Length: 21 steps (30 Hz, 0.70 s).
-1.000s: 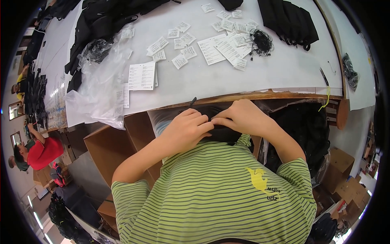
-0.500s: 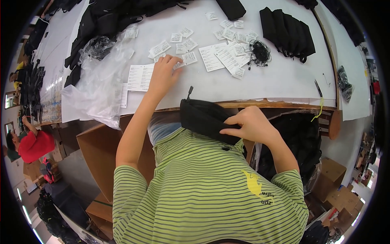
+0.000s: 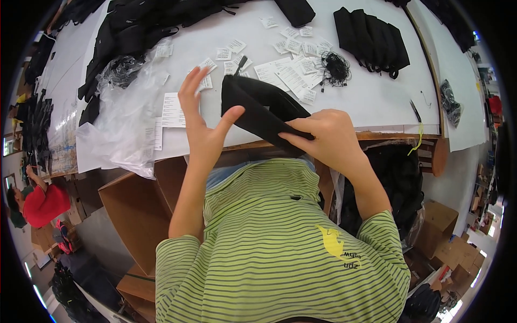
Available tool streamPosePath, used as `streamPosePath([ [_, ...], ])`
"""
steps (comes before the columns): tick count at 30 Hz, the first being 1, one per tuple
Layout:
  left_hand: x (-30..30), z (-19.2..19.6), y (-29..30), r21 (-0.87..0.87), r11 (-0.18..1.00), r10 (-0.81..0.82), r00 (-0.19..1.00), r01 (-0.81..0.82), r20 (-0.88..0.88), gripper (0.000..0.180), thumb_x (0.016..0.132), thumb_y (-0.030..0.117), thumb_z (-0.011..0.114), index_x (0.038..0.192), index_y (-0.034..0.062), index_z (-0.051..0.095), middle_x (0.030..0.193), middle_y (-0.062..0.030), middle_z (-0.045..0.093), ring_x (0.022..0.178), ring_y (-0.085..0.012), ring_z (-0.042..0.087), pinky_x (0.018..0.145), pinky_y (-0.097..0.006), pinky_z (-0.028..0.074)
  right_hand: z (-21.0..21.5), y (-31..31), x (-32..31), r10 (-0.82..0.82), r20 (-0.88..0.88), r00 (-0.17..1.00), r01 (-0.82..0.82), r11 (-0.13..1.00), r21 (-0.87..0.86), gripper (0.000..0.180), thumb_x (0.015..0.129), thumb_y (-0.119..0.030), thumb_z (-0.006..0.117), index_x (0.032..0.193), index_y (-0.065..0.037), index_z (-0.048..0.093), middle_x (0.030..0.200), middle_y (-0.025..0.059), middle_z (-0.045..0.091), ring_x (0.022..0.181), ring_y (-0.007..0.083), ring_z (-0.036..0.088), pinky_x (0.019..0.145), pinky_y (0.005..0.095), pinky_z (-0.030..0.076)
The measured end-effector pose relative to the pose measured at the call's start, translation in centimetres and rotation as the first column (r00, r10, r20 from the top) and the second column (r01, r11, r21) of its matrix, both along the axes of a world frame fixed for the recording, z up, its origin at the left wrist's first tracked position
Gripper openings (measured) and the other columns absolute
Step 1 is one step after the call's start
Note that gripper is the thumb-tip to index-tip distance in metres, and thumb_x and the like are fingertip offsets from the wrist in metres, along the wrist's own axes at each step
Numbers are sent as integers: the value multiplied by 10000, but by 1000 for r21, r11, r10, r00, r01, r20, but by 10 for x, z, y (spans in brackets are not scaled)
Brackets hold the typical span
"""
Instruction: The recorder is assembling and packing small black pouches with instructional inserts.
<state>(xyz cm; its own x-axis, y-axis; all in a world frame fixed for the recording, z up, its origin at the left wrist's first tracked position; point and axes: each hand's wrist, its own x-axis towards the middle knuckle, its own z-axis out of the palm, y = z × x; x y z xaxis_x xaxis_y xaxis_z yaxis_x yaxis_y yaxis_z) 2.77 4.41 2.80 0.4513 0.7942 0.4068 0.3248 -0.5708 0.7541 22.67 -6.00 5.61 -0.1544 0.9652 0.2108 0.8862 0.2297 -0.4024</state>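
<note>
Pouch [image 3: 247, 110] being held with its mouth gaping, work on it seemingly midway

The black pouch is being held up over the near edge of the table [image 3: 388, 102]. Its right end is being pinched between the thumb and fingers of the right hand [image 3: 331, 132]. The left hand [image 3: 202, 132] is being held with fingers spread, and nothing is being seen in its grip; its thumb is being shown across the pouch's left side, but whether cloth is being touched cannot be told.

As far as can be judged, the pouch is being handled partway through: it is being kept gaping, with the pull [image 3: 240, 64] standing up at its far left corner. No label is being seen fixed to its outside; what may be lying inside is being hidden by shadow.

Farther off, loose labels [image 3: 235, 46] are being left scattered, so some supply is apparently remaining. Sheets [image 3: 293, 78] and tangled cords [image 3: 335, 69] are being kept beside them. At the far right, a row of similar black pieces [image 3: 369, 40] is being kept neatly overlapped; whether these are being counted as finished cannot be told.
</note>
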Motion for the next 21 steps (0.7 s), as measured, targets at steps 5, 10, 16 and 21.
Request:
streamPosePath([
  [5, -2, -36, -35, -726, 356, 394, 610, 589, 688, 638, 822, 172, 709, 1331, 9, 362, 1229, -106, 520, 1123, -223, 529, 936, -352, 455, -14, 7, -34, -108, -441, 891, 164, 982, 92, 203, 685, -198, 806, 768, -48, 697, 481, 42, 475, 418, 150, 413, 436, 269, 323],
  [10, 15, -25, -34, -821, 392, 524, 633, 416, 570, 476, 864, 205, 655, 1277, 66, 463, 1149, -54, 578, 1060, -191, 574, 904, -351, 493, -20, 7, -53, -321, -572, 755, 412, 911, 33, 193, 834, -235, 696, 830, -47, 654, 445, 20, 429, 384, 111, 366, 411, 261, 277],
  [16, 14, -19, -35, -818, 371, 660, 495, 440, 566, 415, 827, 93, 675, 1197, 13, 506, 1090, -81, 601, 969, -195, 606, 861, -332, 506, -45, -1, -54, -472, -758, 450, 521, 828, -206, 158, 938, -182, 574, 887, -33, 582, 435, -37, 371, 431, 27, 236, 424, 253, 168],
  [21, 13, -20, -36, -815, 448, 563, 591, 369, 577, 433, 810, 88, 691, 1192, -3, 508, 1094, -89, 598, 976, -193, 602, 852, -325, 505, -49, -9, -47, -502, -761, 412, 399, 850, -345, 160, 920, -188, 600, 909, -29, 586, 439, -44, 359, 437, 27, 236, 435, 247, 164],
])
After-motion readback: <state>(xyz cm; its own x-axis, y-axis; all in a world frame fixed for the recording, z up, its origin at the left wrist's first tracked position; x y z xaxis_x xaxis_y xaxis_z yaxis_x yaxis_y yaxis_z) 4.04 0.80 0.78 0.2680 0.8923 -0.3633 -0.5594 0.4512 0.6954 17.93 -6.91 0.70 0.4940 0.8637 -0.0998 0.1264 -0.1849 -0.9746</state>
